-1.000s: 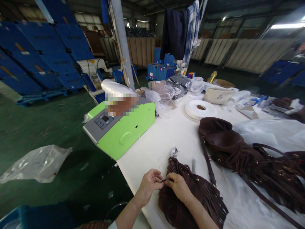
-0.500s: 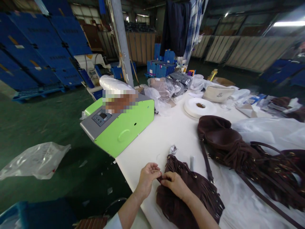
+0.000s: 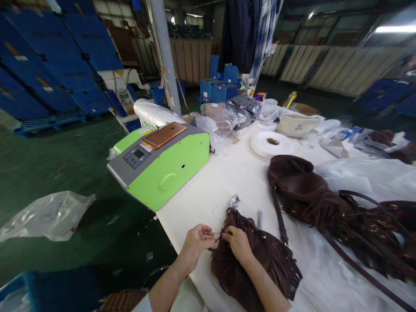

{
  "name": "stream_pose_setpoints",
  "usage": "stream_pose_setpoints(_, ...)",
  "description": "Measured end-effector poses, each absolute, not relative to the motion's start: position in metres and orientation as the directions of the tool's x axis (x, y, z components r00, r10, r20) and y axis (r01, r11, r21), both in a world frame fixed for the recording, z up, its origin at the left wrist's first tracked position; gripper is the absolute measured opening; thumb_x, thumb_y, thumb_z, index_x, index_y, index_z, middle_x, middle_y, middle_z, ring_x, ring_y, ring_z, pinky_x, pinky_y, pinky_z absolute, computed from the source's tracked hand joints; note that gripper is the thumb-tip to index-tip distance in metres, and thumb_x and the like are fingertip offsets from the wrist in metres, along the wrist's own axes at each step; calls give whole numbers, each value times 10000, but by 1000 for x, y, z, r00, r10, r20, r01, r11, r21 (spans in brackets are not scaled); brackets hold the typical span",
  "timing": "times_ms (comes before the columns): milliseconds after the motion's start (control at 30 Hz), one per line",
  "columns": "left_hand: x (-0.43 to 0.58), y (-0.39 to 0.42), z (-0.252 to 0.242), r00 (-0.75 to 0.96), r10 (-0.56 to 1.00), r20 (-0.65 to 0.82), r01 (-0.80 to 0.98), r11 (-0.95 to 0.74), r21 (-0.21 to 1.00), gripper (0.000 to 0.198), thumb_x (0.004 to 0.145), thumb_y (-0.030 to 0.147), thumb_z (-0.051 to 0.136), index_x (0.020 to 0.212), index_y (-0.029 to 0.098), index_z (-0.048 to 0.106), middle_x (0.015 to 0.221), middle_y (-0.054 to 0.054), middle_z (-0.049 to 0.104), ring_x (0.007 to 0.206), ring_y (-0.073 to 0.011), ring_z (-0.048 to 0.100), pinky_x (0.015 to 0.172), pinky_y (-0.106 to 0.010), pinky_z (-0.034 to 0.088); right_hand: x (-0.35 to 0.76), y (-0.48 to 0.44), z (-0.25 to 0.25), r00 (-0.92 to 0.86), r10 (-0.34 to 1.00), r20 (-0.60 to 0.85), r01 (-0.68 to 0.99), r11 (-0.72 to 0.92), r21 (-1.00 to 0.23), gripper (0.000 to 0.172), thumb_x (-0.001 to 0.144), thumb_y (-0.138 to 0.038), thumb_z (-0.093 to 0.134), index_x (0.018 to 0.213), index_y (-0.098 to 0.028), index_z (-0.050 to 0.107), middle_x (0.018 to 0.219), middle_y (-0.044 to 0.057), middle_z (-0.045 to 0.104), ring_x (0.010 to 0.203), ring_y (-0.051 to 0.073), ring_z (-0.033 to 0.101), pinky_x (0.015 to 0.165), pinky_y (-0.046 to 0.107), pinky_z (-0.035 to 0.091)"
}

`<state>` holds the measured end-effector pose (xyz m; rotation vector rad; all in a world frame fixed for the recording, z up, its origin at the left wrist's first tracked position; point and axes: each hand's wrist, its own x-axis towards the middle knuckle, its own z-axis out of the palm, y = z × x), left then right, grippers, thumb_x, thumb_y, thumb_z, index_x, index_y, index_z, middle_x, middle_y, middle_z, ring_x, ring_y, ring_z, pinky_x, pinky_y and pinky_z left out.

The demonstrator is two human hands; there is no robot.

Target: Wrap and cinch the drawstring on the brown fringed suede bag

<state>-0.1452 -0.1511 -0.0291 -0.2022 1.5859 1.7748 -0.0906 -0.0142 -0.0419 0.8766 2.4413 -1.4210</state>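
Note:
A dark brown fringed bag (image 3: pixel 240 277) lies on the white table (image 3: pixel 208 186) near its front edge. At the bag's left side, my left hand (image 3: pixel 197 242) pinches a thin dark cord. My right hand (image 3: pixel 237 243) rests over the bag's upper left part, its fingers closed on the bag's edge beside the cord. Crumpled white paper (image 3: pixel 234 201) sticks out at the bag's far end. More dark brown bags (image 3: pixel 312 195) with straps and metal rings lie to the right.
A green and grey machine (image 3: pixel 172 169) with a phone (image 3: pixel 164 135) on top stands at the table's left edge. Behind are a white tape roll (image 3: pixel 260 145), a cream pouch (image 3: pixel 297 125) and plastic-wrapped goods (image 3: pixel 219 117). Clear plastic (image 3: pixel 383 177) lies at the right.
My hands have moved slightly apart, and a thin cord now shows between them. My right hand has shifted slightly up. The view has moved slightly.

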Motion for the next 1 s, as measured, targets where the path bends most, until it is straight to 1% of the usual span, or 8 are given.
stream_pose_setpoints(167, -144, -152, -17, -744, 362, -562, -601, 6, 799, 402, 419, 150, 690, 788, 134, 530, 763, -51, 602, 713, -185, 582, 552, -274, 475, -93, -10, -39, -808, 448, -383, 577, 471, -668, 102, 737, -159, 470, 657, -169, 531, 784, 87, 585, 756, 183, 551, 698, 290, 388)
stream_pose_setpoints(300, -147, -154, -21, -816, 286, -502, -516, 30, 856, 439, 586, 345, 665, 955, 146, 537, 1012, -115, 581, 953, -231, 555, 742, -326, 479, -92, -5, -32, -850, 377, -368, 514, 443, -734, 226, 816, -292, 406, 905, -172, 575, 779, 53, 623, 665, 153, 578, 661, 276, 437)
stream_pose_setpoints(400, -143, -157, -32, -817, 318, -480, -445, 180, 877, 471, 631, 342, 636, 1054, 166, 528, 1162, -133, 538, 1104, -242, 483, 870, -335, 421, -81, 0, -26, -871, 435, -228, 415, 402, -816, 375, 806, -372, 412, 1133, -206, 491, 1029, 65, 609, 733, 150, 597, 701, 294, 471)
stream_pose_setpoints(467, -137, -159, -39, -742, 450, -496, -410, 281, 868, 470, 583, 244, 655, 1035, 167, 550, 1141, -121, 567, 1099, -243, 487, 850, -314, 418, -66, 4, -22, -858, 496, -134, 376, 430, -821, 330, 789, -370, 435, 1051, -201, 542, 1078, 78, 579, 834, 172, 587, 777, 313, 460)
stream_pose_setpoints(567, -126, -156, -50, -612, 596, -519, -388, 345, 854, 404, 531, 121, 602, 934, 162, 589, 899, -62, 648, 883, -211, 564, 691, -270, 425, -38, 6, -18, -851, 482, -208, 447, 460, -767, 243, 789, -371, 452, 891, -200, 591, 912, 63, 608, 823, 181, 576, 776, 309, 449)
stream_pose_setpoints(700, -123, -150, -59, -665, 562, -493, -328, 373, 868, 191, 493, 80, 543, 661, 163, 580, 582, 30, 556, 612, -136, 487, 595, -242, 350, -26, -2, -10, -909, 310, -278, 412, 574, -708, 219, 768, -289, 509, 953, -227, 610, 993, 51, 614, 958, 197, 538, 862, 312, 403)
stream_pose_setpoints(833, -130, -146, -54, -673, 572, -469, -307, 362, 880, 141, 494, 107, 552, 622, 166, 568, 552, 41, 540, 588, -131, 468, 582, -243, 326, -46, -14, -5, -947, 161, -279, 313, 659, -683, 259, 729, -156, 504, 943, -237, 624, 968, 43, 641, 971, 201, 529, 832, 301, 387)
stream_pose_setpoints(1000, -133, -149, -38, -679, 550, -486, -379, 305, 874, 149, 471, 143, 608, 616, 156, 574, 542, 38, 548, 562, -112, 451, 562, -234, 323, -62, -16, -13, -877, 315, -362, 480, 565, -671, 178, 732, -167, 484, 717, -209, 656, 760, 54, 671, 775, 175, 593, 696, 262, 382)
